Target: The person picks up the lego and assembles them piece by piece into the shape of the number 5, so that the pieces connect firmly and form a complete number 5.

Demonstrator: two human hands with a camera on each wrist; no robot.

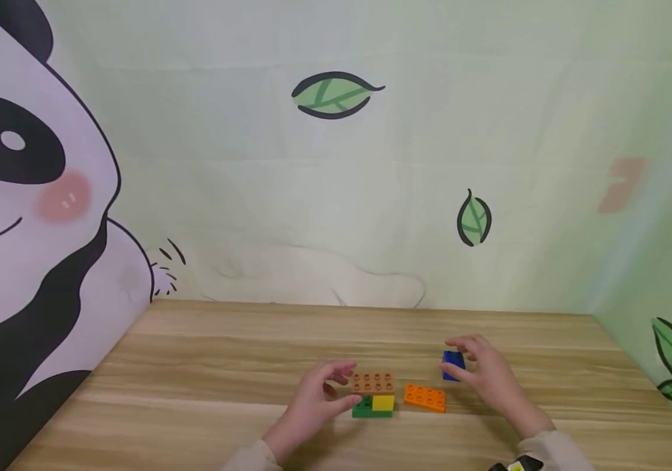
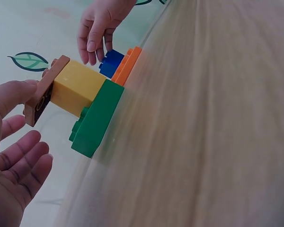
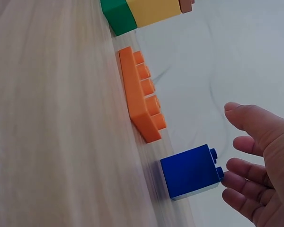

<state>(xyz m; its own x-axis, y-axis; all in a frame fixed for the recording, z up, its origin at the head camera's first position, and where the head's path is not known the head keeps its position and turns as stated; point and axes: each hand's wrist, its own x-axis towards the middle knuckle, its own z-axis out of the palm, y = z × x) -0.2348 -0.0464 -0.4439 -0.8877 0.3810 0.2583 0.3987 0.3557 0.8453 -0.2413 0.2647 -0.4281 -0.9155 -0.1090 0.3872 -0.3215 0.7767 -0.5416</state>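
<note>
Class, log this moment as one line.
left hand: at brown-topped stack | right hand: at blue block, not gripping | orange block: on table, between stack and blue block

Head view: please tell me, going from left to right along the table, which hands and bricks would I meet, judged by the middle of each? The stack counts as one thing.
Left hand, stack, orange brick, blue brick, right hand.

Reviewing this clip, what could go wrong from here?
The brown brick overhangs the yellow brick, with a gap beneath the end nearest the left hand; pressing there might tip it.

The blue brick stands by itself on the table; the right hand, very close to it, could bump it over.
</note>
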